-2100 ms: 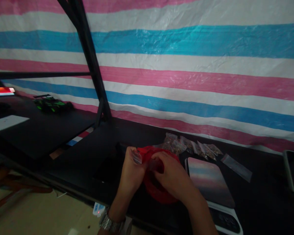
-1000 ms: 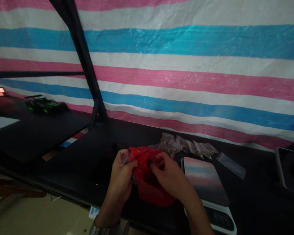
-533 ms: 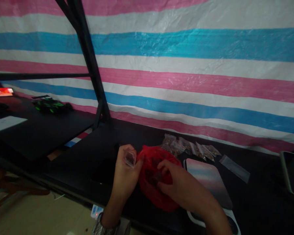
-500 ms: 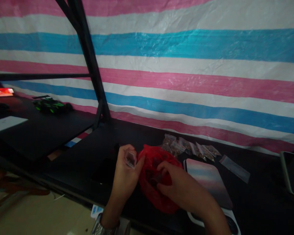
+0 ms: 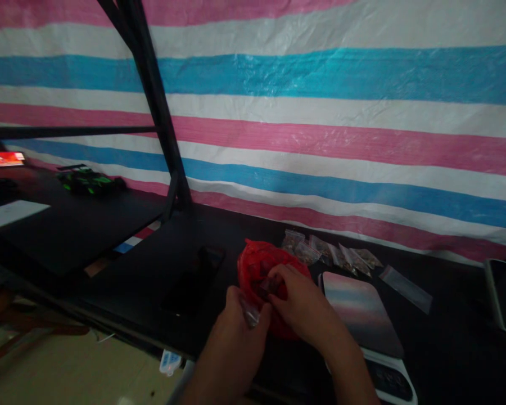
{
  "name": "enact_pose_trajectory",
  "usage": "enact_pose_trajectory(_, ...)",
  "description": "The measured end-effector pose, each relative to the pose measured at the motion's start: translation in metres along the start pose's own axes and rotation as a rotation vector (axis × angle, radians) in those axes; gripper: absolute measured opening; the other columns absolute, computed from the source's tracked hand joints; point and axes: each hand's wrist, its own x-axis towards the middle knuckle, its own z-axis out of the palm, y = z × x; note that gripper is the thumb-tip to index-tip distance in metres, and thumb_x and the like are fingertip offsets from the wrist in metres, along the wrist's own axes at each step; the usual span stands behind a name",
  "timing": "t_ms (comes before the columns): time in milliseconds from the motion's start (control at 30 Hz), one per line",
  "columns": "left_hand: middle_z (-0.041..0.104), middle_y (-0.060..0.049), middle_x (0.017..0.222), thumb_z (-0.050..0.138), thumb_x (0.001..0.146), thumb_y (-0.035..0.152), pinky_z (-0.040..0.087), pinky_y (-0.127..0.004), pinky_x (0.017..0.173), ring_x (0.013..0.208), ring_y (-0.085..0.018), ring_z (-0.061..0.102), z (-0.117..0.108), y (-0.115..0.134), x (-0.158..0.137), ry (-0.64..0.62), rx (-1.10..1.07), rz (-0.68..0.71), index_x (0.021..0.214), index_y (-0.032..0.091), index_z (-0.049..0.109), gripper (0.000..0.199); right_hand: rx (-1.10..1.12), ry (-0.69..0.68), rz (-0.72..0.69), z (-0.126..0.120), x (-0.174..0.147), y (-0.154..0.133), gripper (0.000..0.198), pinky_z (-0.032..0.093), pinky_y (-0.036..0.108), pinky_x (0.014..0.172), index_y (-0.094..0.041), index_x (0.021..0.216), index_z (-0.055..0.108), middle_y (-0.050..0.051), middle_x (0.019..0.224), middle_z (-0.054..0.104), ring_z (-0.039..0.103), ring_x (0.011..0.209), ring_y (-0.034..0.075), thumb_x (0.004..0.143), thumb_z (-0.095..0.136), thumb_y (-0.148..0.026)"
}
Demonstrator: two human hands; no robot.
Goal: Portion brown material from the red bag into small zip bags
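Observation:
My left hand (image 5: 240, 337) is closed around a small clear plastic bag (image 5: 250, 313), whose mouth shows between thumb and fingers. It is at the near left side of a crumpled red plastic bag (image 5: 253, 261) that stands with its top spread. My right hand (image 5: 301, 301) reaches into the red bag's mouth from the right, thumb and fingers drawn together. What they pinch is dark and blurred; I cannot make it out. Just right of this hand lies a kitchen scale (image 5: 360, 309) with a shiny metal plate and a white body.
Several small zip bags with brownish contents (image 5: 341, 257) lie behind the scale. A flat clear zip bag (image 5: 407, 288) is to their right. A dark phone-like object (image 5: 211, 259) lies left of the red bag. A black post (image 5: 162, 118) rises at left; a green-black toy car (image 5: 86, 179) stands beyond.
My left hand has moved right and nearer to me with the clear bag, uncovering the dark object. My right hand has shifted slightly up, still in the red bag's mouth.

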Motion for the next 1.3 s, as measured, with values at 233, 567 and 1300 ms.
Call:
enact_pose_trajectory(233, 0.056, 0.002, 0.078, 0.058, 0.074, 0.027, 0.047, -0.032, 0.065, 0.069, -0.021, 0.061, 0.009, -0.021, 0.014, 0.139, -0.056, 0.05, 0.095, 0.026, 0.045, 0.025, 0.003, -0.065, 0.001, -0.008, -0.01, -0.011, 0.027, 0.046, 0.033, 0.086, -0.023, 0.101, 0.068, 0.003, 0.112, 0.074, 0.068, 0.102, 0.023, 0.08, 0.068, -0.007)
enact_pose_trajectory(567, 0.051, 0.005, 0.075, 0.055, 0.065, 0.018, 0.045, -0.03, 0.064, 0.067, -0.018, 0.057, -0.001, -0.018, 0.011, 0.166, -0.098, 0.064, 0.09, 0.026, 0.048, 0.028, -0.125, -0.092, 0.131, -0.012, -0.014, -0.009, 0.021, 0.046, 0.036, 0.088, -0.021, 0.111, 0.067, 0.01, 0.117, 0.075, 0.071, 0.109, 0.029, 0.09, 0.068, -0.017)
enact_pose_trajectory(1300, 0.05, 0.007, 0.072, 0.059, 0.06, 0.027, 0.046, -0.023, 0.057, 0.067, -0.014, 0.053, 0.002, -0.002, 0.016, 0.196, -0.467, 0.129, 0.083, 0.026, 0.046, 0.027, 0.08, -0.112, 0.05, -0.003, -0.013, 0.0, 0.026, 0.048, 0.034, 0.085, -0.024, 0.116, 0.067, 0.005, 0.112, 0.077, 0.072, 0.103, 0.025, 0.091, 0.063, -0.018)
